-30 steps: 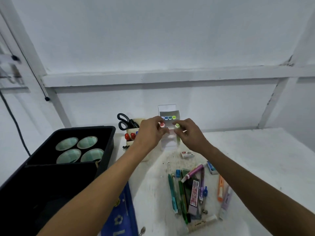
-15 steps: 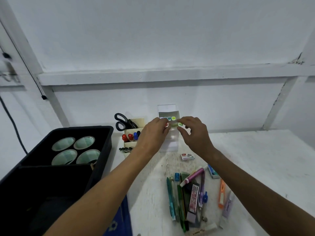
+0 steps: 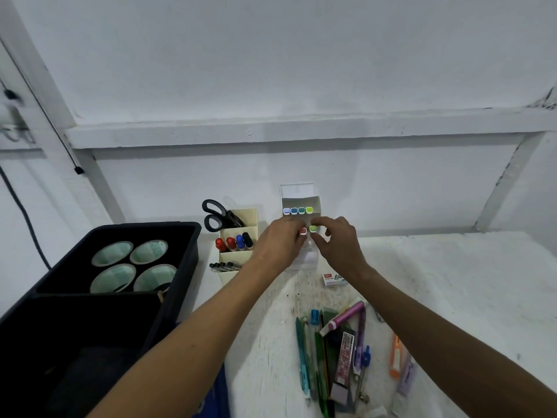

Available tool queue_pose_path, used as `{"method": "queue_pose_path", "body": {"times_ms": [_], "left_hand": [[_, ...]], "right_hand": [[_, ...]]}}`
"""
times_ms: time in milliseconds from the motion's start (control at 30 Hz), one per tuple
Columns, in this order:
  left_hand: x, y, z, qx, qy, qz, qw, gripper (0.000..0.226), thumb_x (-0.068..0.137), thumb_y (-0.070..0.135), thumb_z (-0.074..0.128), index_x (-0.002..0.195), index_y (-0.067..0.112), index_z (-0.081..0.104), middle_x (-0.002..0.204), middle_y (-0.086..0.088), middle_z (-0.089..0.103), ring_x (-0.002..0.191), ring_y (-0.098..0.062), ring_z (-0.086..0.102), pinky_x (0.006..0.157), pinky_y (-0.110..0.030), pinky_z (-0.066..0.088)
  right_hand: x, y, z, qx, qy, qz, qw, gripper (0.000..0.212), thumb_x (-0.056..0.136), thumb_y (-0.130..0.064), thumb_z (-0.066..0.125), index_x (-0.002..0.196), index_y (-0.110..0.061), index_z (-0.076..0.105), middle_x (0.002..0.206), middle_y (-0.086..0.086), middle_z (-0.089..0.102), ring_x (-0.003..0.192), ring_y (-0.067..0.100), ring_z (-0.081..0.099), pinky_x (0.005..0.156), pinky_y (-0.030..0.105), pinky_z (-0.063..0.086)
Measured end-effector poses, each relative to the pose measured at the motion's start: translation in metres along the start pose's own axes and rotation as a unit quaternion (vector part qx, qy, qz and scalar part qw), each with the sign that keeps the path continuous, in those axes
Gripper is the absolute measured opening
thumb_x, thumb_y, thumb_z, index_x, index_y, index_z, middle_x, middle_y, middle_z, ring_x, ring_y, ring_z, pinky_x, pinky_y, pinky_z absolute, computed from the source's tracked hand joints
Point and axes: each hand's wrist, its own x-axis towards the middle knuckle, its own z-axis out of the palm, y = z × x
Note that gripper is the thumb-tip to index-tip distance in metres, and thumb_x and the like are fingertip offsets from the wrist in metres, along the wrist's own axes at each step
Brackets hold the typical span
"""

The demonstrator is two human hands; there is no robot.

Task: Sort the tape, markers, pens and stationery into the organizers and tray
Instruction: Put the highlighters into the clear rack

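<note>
Pinching a red-capped marker [image 3: 303, 231], the left hand [image 3: 280, 239] met the right hand [image 3: 337, 242], which pinched a green-capped one [image 3: 313, 228], both at the white organizer [image 3: 298, 194]; scissors [image 3: 218, 215] stood left, loose pens [image 3: 325, 354] lay nearer the person.

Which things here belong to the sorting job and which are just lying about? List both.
Job:
left hand on red-capped highlighter
right hand on green-capped highlighter
white organizer
cream organizer with markers, scissors
black tray with tape rolls
loose pens, staples box

Lying about:
black cable
</note>
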Motion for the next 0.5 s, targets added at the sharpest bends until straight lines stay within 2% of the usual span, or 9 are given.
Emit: {"method": "queue_pose_path", "body": {"times_ms": [100, 167, 267, 367, 500], "left_hand": [[0.006, -0.002, 0.0, 0.009, -0.012, -0.026, 1.0, 0.014, 0.092, 0.02, 0.055, 0.094, 0.017, 0.069, 0.088, -0.004, 0.068, 0.08, -0.024, 0.063, 0.062, -0.029, 0.046], [0.009, -0.004, -0.001, 0.008, -0.023, -0.04, 0.999, 0.015, 0.092, 0.023, 0.056, 0.097, 0.021, 0.07, 0.088, -0.003, 0.069, 0.081, -0.024, 0.062, 0.06, -0.027, 0.04], [0.013, -0.007, 0.001, 0.004, -0.048, -0.053, 0.997, 0.02, 0.092, 0.027, 0.057, 0.107, 0.024, 0.07, 0.097, -0.002, 0.07, 0.087, -0.023, 0.064, 0.065, -0.028, 0.047], [0.016, -0.01, 0.004, 0.007, -0.066, -0.053, 0.996, 0.024, 0.091, 0.027, 0.056, 0.112, 0.028, 0.069, 0.101, -0.001, 0.071, 0.089, -0.023, 0.065, 0.069, -0.03, 0.052], [0.017, -0.014, 0.006, 0.012, -0.074, -0.047, 0.996, 0.025, 0.092, 0.026, 0.052, 0.109, 0.03, 0.068, 0.1, -0.002, 0.071, 0.089, -0.025, 0.064, 0.068, -0.031, 0.052]], "right_hand": [[0.003, 0.002, 0.005, -0.004, -0.015, 0.023, 1.0, 0.024, 0.085, -0.012, 0.068, 0.109, -0.011, 0.069, 0.102, 0.005, 0.072, 0.083, 0.012, 0.047, 0.075, 0.021, 0.032], [0.005, 0.001, 0.005, -0.014, -0.021, 0.007, 1.0, 0.025, 0.083, -0.01, 0.069, 0.108, -0.011, 0.07, 0.104, 0.006, 0.072, 0.086, 0.016, 0.051, 0.076, 0.021, 0.035], [0.004, 0.003, 0.007, -0.031, -0.01, -0.023, 0.999, 0.029, 0.078, -0.006, 0.073, 0.107, -0.012, 0.07, 0.095, 0.009, 0.062, 0.087, 0.018, 0.049, 0.076, 0.018, 0.036], [0.004, 0.006, 0.008, -0.019, -0.016, 0.013, 1.0, 0.027, 0.082, -0.012, 0.071, 0.109, -0.012, 0.07, 0.086, 0.0, 0.044, 0.082, 0.016, 0.044, 0.07, 0.016, 0.033], [0.007, 0.008, 0.009, -0.028, -0.053, 0.029, 0.998, 0.028, 0.086, -0.013, 0.066, 0.115, -0.013, 0.067, 0.087, 0.0, 0.044, 0.083, 0.015, 0.045, 0.074, 0.021, 0.035]]}}
